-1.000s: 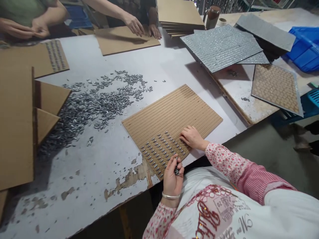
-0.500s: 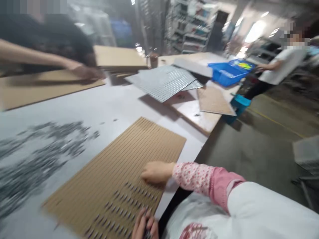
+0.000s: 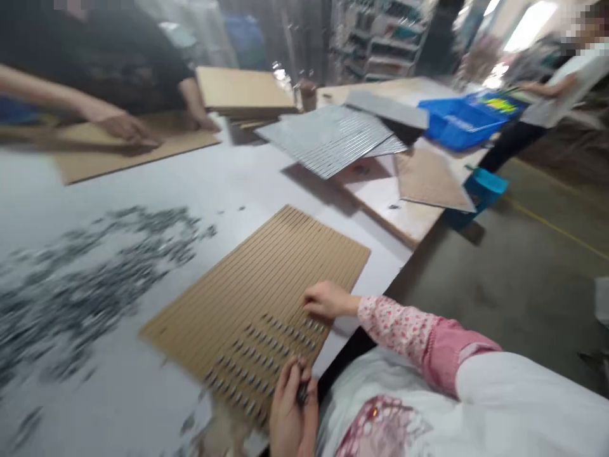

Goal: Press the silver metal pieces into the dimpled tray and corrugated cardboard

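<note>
A brown board with parallel grooves (image 3: 266,266) lies on the white table. Several rows of small dark metal pieces (image 3: 252,377) sit in its grooves at the near end. My right hand (image 3: 328,299), in a pink patterned sleeve, rests at the board's right edge beside the last row. Its fingers are pinched downward, and whatever they hold is hidden. My left hand (image 3: 291,403) is curled at the near edge of the board, with small dark metal pieces showing between thumb and fingers.
Loose metal pieces (image 3: 109,273) are spread over the table at left. Across it, a co-worker's hands (image 3: 126,130) rest on another brown board (image 3: 143,155). Grey grooved sheets (image 3: 328,139), stacked boards (image 3: 245,89) and a blue tray (image 3: 457,127) lie farther back.
The view has shifted, so the board appears farther right and higher. My right hand now uncovers more metal pieces at the board's edge. The co-worker's second hand has come into view on their board.
</note>
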Motion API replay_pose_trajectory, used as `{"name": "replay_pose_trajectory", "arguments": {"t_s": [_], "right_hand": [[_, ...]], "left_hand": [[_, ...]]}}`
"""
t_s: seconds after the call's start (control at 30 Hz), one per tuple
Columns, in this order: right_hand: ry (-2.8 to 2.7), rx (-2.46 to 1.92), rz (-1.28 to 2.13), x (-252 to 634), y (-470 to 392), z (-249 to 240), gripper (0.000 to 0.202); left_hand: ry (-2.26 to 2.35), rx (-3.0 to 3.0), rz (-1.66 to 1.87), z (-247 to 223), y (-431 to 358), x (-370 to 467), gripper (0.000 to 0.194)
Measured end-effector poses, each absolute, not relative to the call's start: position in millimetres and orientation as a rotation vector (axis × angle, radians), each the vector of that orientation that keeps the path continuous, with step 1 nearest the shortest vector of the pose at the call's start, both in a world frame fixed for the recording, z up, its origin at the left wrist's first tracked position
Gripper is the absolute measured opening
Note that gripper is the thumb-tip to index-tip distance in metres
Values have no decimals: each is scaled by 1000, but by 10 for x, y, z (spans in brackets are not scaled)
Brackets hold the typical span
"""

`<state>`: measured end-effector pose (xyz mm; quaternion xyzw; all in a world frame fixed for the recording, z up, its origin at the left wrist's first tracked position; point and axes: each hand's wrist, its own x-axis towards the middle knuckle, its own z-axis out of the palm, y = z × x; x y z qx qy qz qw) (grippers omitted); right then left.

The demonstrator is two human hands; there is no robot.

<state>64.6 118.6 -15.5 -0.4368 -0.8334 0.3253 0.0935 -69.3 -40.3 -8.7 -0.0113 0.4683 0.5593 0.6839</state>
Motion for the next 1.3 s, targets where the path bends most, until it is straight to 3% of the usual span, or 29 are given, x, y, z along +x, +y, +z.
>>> {"name": "replay_pose_trajectory", "arguments": {"t_s": [0.27, 0.8, 0.9, 1.1, 1.2, 1.3], "right_hand": [[-2616, -1115, 883, 620, 1142, -279, 13], [-2613, -1274, 728, 511, 1055, -270, 12], [-2445, -1155, 952, 541, 993, -198, 15], [-1953, -666, 1978, 558, 734, -45, 32], [-1682, -821, 2080, 525, 726, -77, 33], [-1648, -976, 1924, 513, 888, -139, 23]], "left_hand": [[1000, -239, 1347, -78, -408, -605, 21], [994, -307, 1370, -96, -382, -573, 22], [1011, -306, 1382, -95, -377, -569, 22], [1049, -316, 1432, -75, -344, -551, 22], [1007, -300, 1451, -57, -321, -565, 18], [932, -310, 1414, -42, -318, -596, 17]]}}
